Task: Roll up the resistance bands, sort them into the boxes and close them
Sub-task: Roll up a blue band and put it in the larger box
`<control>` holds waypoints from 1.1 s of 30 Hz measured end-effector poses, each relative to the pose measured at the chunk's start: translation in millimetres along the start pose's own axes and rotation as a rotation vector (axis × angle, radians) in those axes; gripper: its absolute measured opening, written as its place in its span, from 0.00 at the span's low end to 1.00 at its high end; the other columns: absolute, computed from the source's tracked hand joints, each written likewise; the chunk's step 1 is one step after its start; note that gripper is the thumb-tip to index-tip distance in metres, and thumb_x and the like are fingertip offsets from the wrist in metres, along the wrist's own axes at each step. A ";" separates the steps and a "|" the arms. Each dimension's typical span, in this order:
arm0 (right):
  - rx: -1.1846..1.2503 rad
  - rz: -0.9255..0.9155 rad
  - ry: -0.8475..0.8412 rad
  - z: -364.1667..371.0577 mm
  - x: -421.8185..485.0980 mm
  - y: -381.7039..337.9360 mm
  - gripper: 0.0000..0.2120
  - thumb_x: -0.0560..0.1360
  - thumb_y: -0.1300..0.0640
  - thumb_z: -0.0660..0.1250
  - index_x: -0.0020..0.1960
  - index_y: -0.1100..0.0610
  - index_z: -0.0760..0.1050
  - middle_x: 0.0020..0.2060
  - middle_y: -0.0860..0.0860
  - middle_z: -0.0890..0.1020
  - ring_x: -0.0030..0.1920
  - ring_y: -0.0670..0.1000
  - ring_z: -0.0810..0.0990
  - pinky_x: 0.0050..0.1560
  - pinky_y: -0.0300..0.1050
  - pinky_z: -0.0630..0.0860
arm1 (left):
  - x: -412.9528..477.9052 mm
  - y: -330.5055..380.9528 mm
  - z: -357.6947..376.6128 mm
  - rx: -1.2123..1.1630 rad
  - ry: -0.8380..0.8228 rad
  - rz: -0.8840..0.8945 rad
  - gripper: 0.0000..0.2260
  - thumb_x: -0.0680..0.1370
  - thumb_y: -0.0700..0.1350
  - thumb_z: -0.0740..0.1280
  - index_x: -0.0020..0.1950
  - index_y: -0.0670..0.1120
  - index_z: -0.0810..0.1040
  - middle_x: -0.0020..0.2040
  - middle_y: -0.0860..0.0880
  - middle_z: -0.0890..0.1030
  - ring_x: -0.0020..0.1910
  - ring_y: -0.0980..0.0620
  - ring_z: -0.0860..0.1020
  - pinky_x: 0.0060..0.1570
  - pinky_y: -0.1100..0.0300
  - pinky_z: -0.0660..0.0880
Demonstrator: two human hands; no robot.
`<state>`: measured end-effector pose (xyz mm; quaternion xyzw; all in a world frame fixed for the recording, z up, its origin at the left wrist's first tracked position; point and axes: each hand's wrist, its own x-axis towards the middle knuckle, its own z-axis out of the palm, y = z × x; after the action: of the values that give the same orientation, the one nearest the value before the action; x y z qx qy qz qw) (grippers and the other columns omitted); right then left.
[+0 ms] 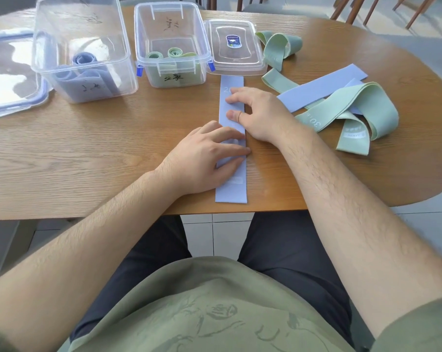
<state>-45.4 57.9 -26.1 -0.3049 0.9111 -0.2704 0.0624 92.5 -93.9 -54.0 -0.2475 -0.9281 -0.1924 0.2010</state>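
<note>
Straight, slightly spread fingers of the left hand [204, 156] and right hand [255, 113] press flat on the unrolled blue band [231, 191], left on its near half, right on its far half. Beyond the band's far end, to the left, stands the small box [142, 39] holding green rolls, with the large box [47, 34] farther left. Loose bands [367, 107] lie to its right.

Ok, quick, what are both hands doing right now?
Left hand: open, pressing flat on the blue band.
Right hand: open, pressing the same band further up.
</note>
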 end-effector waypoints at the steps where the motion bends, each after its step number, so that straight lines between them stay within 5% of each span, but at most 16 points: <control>1: 0.002 -0.003 0.004 0.7 -0.8 0.2 0.19 0.80 0.50 0.69 0.70 0.50 0.77 0.74 0.45 0.71 0.74 0.45 0.68 0.71 0.35 0.58 | -2.9 2.7 -1.2 -0.001 -0.010 0.019 0.11 0.83 0.50 0.64 0.60 0.52 0.85 0.61 0.51 0.81 0.52 0.47 0.75 0.50 0.49 0.75; 7: -0.067 -0.022 0.028 3.4 -1.0 -2.0 0.18 0.80 0.50 0.69 0.68 0.52 0.77 0.73 0.48 0.73 0.75 0.49 0.66 0.74 0.41 0.59 | -8.2 11.4 -5.1 0.015 -0.053 0.049 0.10 0.82 0.49 0.64 0.58 0.54 0.84 0.60 0.52 0.79 0.57 0.47 0.76 0.50 0.47 0.73; 14: -0.067 -0.028 0.169 8.8 -11.6 -5.3 0.16 0.77 0.47 0.71 0.62 0.52 0.81 0.63 0.50 0.78 0.66 0.51 0.73 0.65 0.39 0.65 | -5.7 9.1 -4.6 -0.010 -0.074 0.047 0.10 0.82 0.49 0.65 0.59 0.54 0.84 0.62 0.52 0.79 0.59 0.47 0.76 0.51 0.46 0.73; 33: -0.072 -0.074 0.160 13.9 -24.3 -6.7 0.18 0.78 0.44 0.69 0.63 0.53 0.80 0.65 0.49 0.78 0.69 0.52 0.70 0.67 0.41 0.62 | -23.4 31.1 -9.3 -0.031 -0.097 0.060 0.09 0.82 0.50 0.65 0.58 0.53 0.84 0.61 0.53 0.80 0.59 0.49 0.76 0.54 0.50 0.71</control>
<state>-18.4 61.4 -35.6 -0.3177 0.9104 -0.2630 -0.0317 130.4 -82.1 -49.1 -0.2872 -0.9258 -0.1887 0.1576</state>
